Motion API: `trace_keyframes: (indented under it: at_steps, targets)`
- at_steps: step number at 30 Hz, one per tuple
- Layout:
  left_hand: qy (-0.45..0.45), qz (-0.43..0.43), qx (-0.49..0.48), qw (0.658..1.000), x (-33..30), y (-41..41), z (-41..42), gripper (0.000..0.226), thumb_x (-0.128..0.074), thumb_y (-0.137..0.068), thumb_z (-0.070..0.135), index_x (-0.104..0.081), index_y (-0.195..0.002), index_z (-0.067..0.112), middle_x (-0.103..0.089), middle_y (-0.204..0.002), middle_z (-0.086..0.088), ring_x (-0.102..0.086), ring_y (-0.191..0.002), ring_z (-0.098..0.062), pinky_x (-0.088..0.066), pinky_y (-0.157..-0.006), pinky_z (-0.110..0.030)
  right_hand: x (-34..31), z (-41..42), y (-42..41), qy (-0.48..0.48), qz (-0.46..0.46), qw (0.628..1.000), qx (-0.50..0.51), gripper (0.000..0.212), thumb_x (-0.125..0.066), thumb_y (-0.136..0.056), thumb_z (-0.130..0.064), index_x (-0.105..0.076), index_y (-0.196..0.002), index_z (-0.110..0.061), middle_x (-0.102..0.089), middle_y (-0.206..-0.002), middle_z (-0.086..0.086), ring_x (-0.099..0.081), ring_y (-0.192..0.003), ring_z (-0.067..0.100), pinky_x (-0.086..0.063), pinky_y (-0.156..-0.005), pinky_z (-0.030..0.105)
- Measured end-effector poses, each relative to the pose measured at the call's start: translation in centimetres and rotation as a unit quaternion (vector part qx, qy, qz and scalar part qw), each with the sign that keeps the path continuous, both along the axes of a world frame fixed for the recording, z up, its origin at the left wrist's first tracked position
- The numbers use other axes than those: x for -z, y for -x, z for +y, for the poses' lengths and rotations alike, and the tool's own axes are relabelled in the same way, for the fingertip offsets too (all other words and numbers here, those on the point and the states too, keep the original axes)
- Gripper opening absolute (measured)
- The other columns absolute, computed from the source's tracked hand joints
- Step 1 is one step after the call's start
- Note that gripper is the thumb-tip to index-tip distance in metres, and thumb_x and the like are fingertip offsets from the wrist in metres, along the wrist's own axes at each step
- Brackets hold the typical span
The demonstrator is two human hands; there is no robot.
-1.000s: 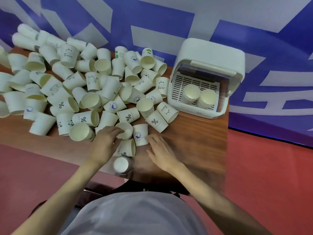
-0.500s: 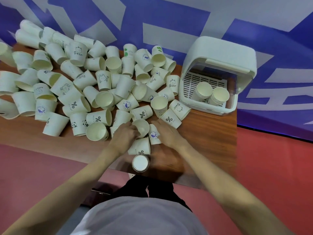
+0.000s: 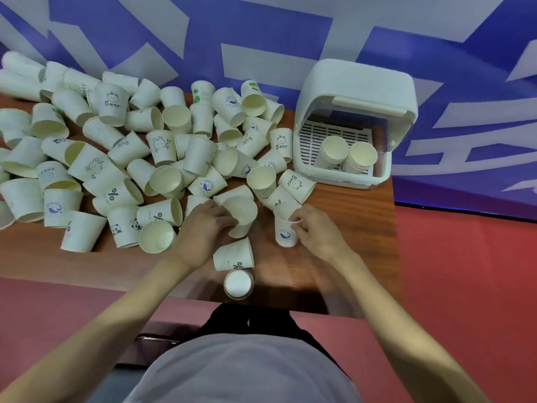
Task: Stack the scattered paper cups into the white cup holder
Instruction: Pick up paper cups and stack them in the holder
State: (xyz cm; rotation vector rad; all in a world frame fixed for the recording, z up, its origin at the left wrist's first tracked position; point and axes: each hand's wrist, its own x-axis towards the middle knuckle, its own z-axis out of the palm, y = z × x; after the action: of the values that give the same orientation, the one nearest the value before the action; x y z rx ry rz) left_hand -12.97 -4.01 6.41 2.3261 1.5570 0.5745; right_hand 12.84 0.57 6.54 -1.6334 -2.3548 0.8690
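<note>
Many white paper cups (image 3: pixel 162 146) lie scattered over the brown table (image 3: pixel 348 228). My left hand (image 3: pixel 203 228) grips a plain cup (image 3: pixel 241 213) whose mouth tilts toward me. My right hand (image 3: pixel 316 231) pinches the rim of an upright cup with a blue whale print (image 3: pixel 284 234). The white cup holder (image 3: pixel 357 91) stands at the table's back right, lid open, with two short stacks of cups (image 3: pixel 348 155) inside. A cup with a "%" mark (image 3: pixel 232 257) lies on its side between my hands.
One cup (image 3: pixel 237 283) lies at the table's near edge, its base toward me. The table's right edge runs just past the holder. Red floor (image 3: pixel 465 286) lies beyond, and a blue and white wall (image 3: pixel 261 39) rises behind the table.
My right hand has moved from flat on the table onto the whale cup and set it upright. My left hand has closed round the plain cup and tilted it up.
</note>
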Motion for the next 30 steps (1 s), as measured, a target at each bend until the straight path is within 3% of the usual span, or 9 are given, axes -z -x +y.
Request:
trace_keyframes:
  at_steps: [2,7,11,15,23,30]
  targets:
    - [-0.011,-0.023,-0.01,1.0,-0.6,-0.7,0.1,0.031,-0.053,-0.084,0.031,-0.075,-0.088,0.01,-0.07,-0.083,-0.004,-0.058,-0.074,-0.028,-0.048,-0.062,-0.038,-0.6,0.3,-1.4,-0.033,0.026,0.999,0.01,0.009,-0.06,-0.087,-0.01,-0.064,-0.095,-0.011,-0.059,-0.096,0.0,-0.057,-0.083,0.019,-0.046,-0.069,0.036]
    - [-0.06,-0.05,-0.037,0.996,-1.5,-3.9,1.7,0.017,-0.064,-0.08,0.018,-0.075,-0.092,0.011,-0.069,-0.085,-0.001,-0.055,-0.075,-0.024,-0.047,-0.062,-0.034,-2.6,1.7,-4.7,-0.141,0.069,0.985,0.074,0.009,-0.063,-0.086,-0.011,-0.067,-0.093,-0.015,-0.051,-0.082,-0.013,-0.048,-0.073,0.009,-0.039,-0.06,0.028]
    - [-0.082,-0.064,-0.025,0.994,-2.6,-7.8,5.3,0.015,-0.064,-0.083,0.019,-0.076,-0.091,0.014,-0.07,-0.086,0.001,-0.056,-0.08,-0.024,-0.048,-0.067,-0.037,-3.6,3.9,-8.6,-0.22,0.062,0.96,0.162,0.007,-0.07,-0.084,-0.014,-0.074,-0.09,-0.013,-0.069,-0.083,-0.001,-0.053,-0.088,0.022,-0.04,-0.069,0.027]
    - [-0.129,-0.041,0.001,0.991,-4.4,-12.3,10.4,0.02,-0.058,-0.085,0.024,-0.075,-0.088,0.015,-0.07,-0.088,0.0,-0.058,-0.082,-0.027,-0.048,-0.07,-0.036,-4.3,7.2,-12.3,-0.269,0.073,0.937,0.21,0.009,-0.07,-0.084,-0.015,-0.075,-0.09,-0.011,-0.071,-0.086,0.001,-0.052,-0.093,0.023,-0.036,-0.075,0.022]
    - [-0.135,0.008,-0.024,0.99,-3.2,-18.1,18.6,0.013,-0.062,-0.079,0.012,-0.075,-0.082,0.011,-0.07,-0.087,-0.007,-0.061,-0.082,-0.03,-0.05,-0.067,-0.031,-2.4,13.6,-15.3,-0.279,0.055,0.934,0.215,0.01,-0.068,-0.085,-0.012,-0.075,-0.092,-0.009,-0.07,-0.088,0.005,-0.056,-0.095,0.027,-0.047,-0.068,0.033]
    - [-0.099,0.043,-0.021,0.994,-0.6,-19.6,21.4,0.01,-0.065,-0.076,0.01,-0.075,-0.077,0.009,-0.07,-0.082,-0.008,-0.062,-0.08,-0.03,-0.052,-0.063,-0.032,0.8,15.3,-15.3,-0.27,0.031,0.948,0.166,0.01,-0.074,-0.079,-0.003,-0.076,-0.087,-0.008,-0.067,-0.078,0.004,-0.057,-0.083,0.027,-0.049,-0.062,0.032]
